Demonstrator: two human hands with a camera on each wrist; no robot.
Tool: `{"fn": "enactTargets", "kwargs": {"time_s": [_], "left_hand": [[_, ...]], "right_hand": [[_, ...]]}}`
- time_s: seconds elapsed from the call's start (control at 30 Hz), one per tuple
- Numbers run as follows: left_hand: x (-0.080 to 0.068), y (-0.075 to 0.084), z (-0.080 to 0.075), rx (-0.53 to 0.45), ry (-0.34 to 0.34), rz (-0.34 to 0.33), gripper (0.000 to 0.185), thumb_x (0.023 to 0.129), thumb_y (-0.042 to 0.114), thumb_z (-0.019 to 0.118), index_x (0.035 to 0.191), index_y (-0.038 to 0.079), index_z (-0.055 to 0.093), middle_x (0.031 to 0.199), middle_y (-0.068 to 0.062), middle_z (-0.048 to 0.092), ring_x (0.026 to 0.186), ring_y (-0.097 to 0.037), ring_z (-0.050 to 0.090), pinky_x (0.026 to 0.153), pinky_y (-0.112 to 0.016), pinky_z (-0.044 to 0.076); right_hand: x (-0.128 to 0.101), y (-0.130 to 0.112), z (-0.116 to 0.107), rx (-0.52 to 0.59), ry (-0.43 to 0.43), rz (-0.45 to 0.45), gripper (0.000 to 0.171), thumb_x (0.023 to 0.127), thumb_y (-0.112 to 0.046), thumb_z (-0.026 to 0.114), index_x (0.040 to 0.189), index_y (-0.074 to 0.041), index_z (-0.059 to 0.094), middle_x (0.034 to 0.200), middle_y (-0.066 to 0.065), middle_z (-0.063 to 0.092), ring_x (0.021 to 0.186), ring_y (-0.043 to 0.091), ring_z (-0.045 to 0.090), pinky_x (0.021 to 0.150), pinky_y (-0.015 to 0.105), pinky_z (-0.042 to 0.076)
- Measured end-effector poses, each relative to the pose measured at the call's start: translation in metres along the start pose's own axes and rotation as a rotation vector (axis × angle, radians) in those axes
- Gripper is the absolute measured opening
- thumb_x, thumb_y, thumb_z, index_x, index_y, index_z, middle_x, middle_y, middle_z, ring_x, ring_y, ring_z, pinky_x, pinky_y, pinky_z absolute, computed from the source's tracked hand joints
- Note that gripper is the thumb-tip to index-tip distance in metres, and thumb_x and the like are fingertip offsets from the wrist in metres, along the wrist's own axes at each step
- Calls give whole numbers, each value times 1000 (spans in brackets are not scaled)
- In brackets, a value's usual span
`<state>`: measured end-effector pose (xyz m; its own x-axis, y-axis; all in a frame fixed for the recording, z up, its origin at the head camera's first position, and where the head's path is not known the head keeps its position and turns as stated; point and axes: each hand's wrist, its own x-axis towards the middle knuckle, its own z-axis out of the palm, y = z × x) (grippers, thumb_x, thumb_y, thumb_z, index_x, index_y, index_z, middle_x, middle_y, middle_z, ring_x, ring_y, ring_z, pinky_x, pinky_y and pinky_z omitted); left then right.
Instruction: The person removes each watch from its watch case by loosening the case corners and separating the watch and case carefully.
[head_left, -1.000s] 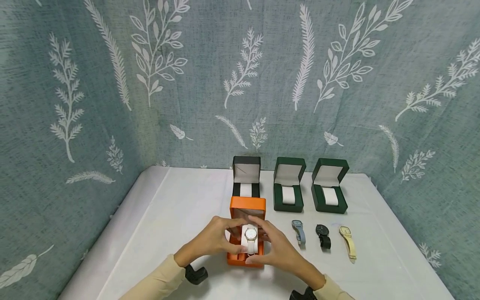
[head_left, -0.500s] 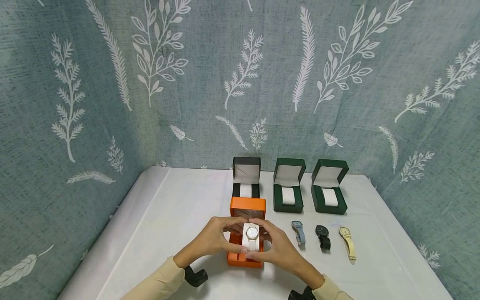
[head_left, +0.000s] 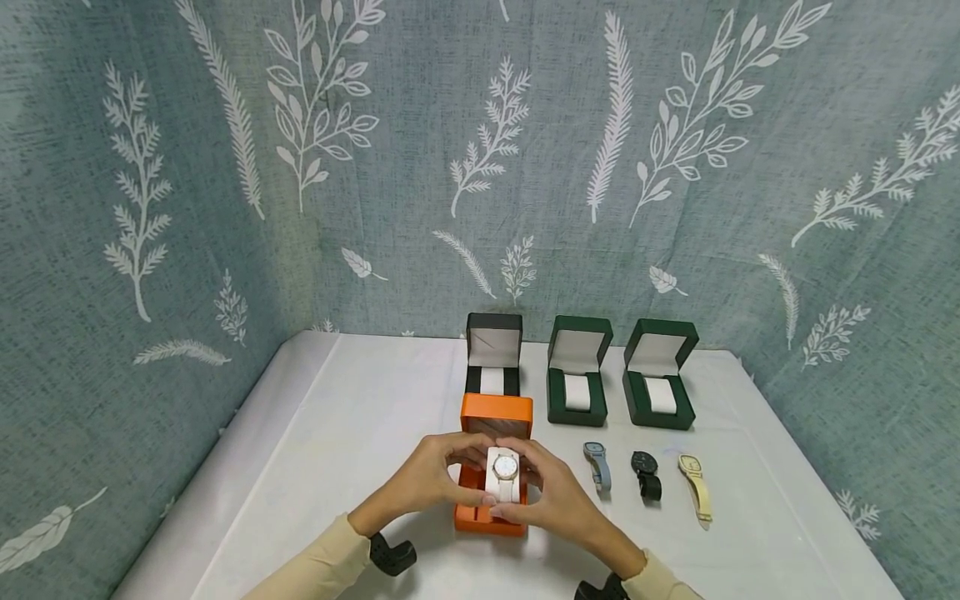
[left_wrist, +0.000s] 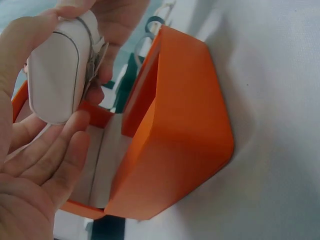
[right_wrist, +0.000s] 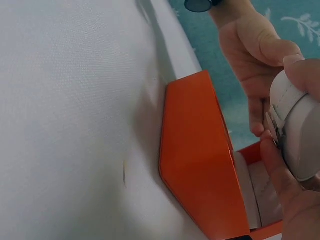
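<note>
A white-strapped wristwatch (head_left: 506, 467) with a round, gold-rimmed dial is wrapped around a white watch cushion (left_wrist: 49, 82). My left hand (head_left: 431, 475) grips the cushion from the left, its thumb at the near end and fingers at the far side. From the right, my right hand (head_left: 564, 493) holds the same cushion, thumb low at the near end. Both wrist views show the metal clasp (left_wrist: 93, 64) at the strap. Just under the hands is the orange watch box (head_left: 480, 523), lid raised; the cushion is up out of its base.
Behind the orange box stands a raised-lid black watch box (head_left: 492, 326). To its right are two dark green ones, a middle box (head_left: 555, 396) and a right box (head_left: 636, 396), with white cushions. A blue watch (head_left: 598, 467), black watch (head_left: 647, 477) and yellow watch (head_left: 697, 487) lie at right.
The watch and cushion have shifted slightly up and right between the hands. My right thumb has come in to the cushion's near end. Box and other watches are unchanged.
</note>
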<state>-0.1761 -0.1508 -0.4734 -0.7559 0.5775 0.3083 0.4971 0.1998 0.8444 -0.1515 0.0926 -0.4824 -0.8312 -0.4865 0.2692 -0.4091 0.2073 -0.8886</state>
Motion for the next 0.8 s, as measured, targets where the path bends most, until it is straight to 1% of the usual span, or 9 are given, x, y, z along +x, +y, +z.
{"fn": "enactTargets", "kwargs": {"time_s": [0.23, 0.37, 0.47, 0.57, 0.67, 0.8], "left_hand": [[-1, 2, 1, 5, -22, 21, 53, 79, 31, 92, 125, 18, 68, 113, 6, 69, 99, -14, 70, 92, -34, 57], [0, 4, 1, 14, -28, 43, 52, 80, 30, 91, 125, 18, 68, 112, 6, 69, 97, -14, 70, 90, -35, 57], [0, 5, 2, 19, -26, 51, 52, 80, 30, 91, 125, 18, 68, 110, 6, 69, 96, -14, 70, 90, -35, 58], [0, 7, 1, 22, -22, 42, 50, 80, 31, 91, 123, 19, 69, 108, 6, 69, 96, -15, 70, 90, -35, 57], [0, 7, 1, 27, -21, 38, 49, 80, 32, 91, 122, 20, 69, 107, 6, 69, 96, -15, 70, 91, -35, 57], [0, 7, 2, 33, -19, 45, 49, 80, 33, 91, 122, 20, 69, 107, 6, 69, 95, -13, 70, 91, -35, 57]], "right_hand": [[-2, 0, 0, -11, -1, -14, 73, 84, -32, 88, 145, -18, 52, 137, -1, 55, 117, 20, 61, 95, 31, 55], [-4, 0, -1, -5, 1, -32, 70, 85, -30, 87, 145, -18, 53, 137, -2, 56, 117, 21, 62, 95, 32, 55], [-5, 1, -3, -2, 6, -48, 70, 84, -28, 88, 144, -17, 53, 135, -2, 56, 113, 21, 62, 93, 32, 56], [-6, 3, -4, 0, 12, -55, 71, 83, -27, 89, 143, -17, 53, 133, -2, 56, 108, 19, 62, 91, 32, 57], [-6, 4, -6, -5, 14, -69, 71, 82, -26, 90, 142, -15, 53, 132, 0, 56, 106, 19, 62, 90, 32, 57], [-6, 3, -7, -1, 14, -61, 72, 82, -25, 90, 142, -12, 53, 132, 1, 57, 104, 17, 63, 89, 32, 58]]}}
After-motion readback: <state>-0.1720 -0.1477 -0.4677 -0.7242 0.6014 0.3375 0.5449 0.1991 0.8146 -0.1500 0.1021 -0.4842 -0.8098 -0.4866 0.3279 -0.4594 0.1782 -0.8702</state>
